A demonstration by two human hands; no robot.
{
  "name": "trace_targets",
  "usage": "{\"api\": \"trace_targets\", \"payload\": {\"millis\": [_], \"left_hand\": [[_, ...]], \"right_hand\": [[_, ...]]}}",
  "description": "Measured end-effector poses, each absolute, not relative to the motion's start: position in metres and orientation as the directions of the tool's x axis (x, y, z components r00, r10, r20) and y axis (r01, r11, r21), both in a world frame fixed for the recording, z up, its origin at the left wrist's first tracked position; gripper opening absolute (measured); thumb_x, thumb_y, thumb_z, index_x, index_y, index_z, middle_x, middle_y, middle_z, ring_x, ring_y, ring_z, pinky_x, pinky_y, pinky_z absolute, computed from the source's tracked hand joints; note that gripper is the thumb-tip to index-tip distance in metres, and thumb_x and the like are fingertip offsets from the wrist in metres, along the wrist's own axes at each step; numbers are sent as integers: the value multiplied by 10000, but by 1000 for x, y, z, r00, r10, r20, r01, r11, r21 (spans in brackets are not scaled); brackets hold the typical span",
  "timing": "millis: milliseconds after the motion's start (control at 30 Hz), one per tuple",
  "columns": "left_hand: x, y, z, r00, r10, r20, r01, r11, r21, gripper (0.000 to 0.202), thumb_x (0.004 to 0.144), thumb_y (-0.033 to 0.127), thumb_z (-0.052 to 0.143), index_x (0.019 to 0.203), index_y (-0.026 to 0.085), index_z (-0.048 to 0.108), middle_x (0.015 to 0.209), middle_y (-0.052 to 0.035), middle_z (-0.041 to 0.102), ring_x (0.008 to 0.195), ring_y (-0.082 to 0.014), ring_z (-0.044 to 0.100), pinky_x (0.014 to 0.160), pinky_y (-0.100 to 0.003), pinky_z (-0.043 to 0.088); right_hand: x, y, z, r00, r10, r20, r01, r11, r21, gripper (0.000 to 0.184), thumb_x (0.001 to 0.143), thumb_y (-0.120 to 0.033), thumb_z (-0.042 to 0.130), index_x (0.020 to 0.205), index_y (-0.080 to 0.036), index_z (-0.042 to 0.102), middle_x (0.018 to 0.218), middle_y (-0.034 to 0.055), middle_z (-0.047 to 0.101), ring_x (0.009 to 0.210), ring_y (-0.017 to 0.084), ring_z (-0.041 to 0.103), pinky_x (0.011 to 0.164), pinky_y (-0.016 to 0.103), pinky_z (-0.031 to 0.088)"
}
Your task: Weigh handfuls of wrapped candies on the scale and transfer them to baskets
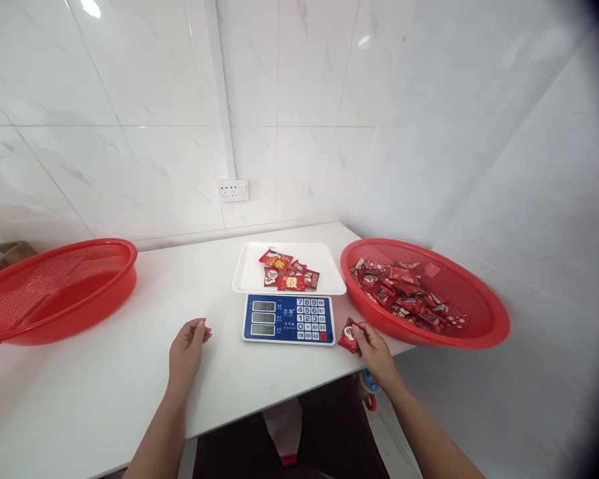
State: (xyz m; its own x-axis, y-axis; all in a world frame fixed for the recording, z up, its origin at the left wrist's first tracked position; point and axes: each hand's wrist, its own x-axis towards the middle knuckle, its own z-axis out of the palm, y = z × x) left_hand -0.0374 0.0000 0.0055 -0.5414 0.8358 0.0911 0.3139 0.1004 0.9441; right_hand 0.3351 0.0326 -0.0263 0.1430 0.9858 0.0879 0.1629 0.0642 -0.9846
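Note:
Between the thumb and fingers of my right hand (374,349) is a small red snack packet (348,336) with a pale printed mark. It is held over the table's front edge, just right of the digital scale (288,319). Several red packets (291,282) lie in a loose group on the scale's white tray (324,259). My left hand (187,347) rests on the table left of the scale, its fingers curled in with nothing visible in them. A red plastic basket (459,289) holding many similar red packets (409,296) stands to the right.
Another red basket (104,293) stands at the left, its visible inside showing no packets. A cardboard box (10,256) sits behind it. The white table (190,273) meets a tiled wall with a socket (233,191). A wall also borders the right side.

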Motion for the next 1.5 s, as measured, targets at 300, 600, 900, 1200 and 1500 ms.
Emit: {"api": "trace_targets", "payload": {"millis": [300,600,900,1200,1500], "left_hand": [[-30,3,2,-456,888,58,343,116,932,477,685,623,549,893,203,635,739,-41,679,761,-233,664,765,-388,497],[-30,3,-1,-444,893,72,378,114,919,431,705,591,536,877,208,629,745,-37,675,775,-231,659,770,-377,487],[-30,3,2,-466,878,109,394,95,914,430,700,591,530,863,204,628,724,-40,674,740,-228,663,728,-362,497],[-36,3,-4,-559,805,197,444,90,892,393,760,566,493,876,211,616,716,-19,657,742,-199,640,704,-323,475],[-41,6,-8,-581,786,210,454,99,885,387,765,564,496,867,210,617,692,-12,651,700,-193,636,680,-319,475]], "right_hand": [[336,35,-23,201,964,175,254,121,-960,501,696,-700,542,683,-200,582,601,-11,547,594,163,493,591,285,422],[342,39,-35,229,971,70,-23,78,-997,427,672,-583,671,883,-212,637,729,15,638,644,187,587,633,332,518],[342,41,-36,208,977,50,-26,56,-998,425,622,-583,713,777,-190,671,701,35,663,624,188,602,616,336,537],[345,40,-29,182,983,-1,-120,22,-993,405,555,-560,757,742,-218,649,738,11,647,673,186,617,626,340,569],[349,45,-41,114,993,-3,-105,9,-994,356,642,-529,726,771,-211,630,772,23,684,707,205,661,728,374,560]]}}
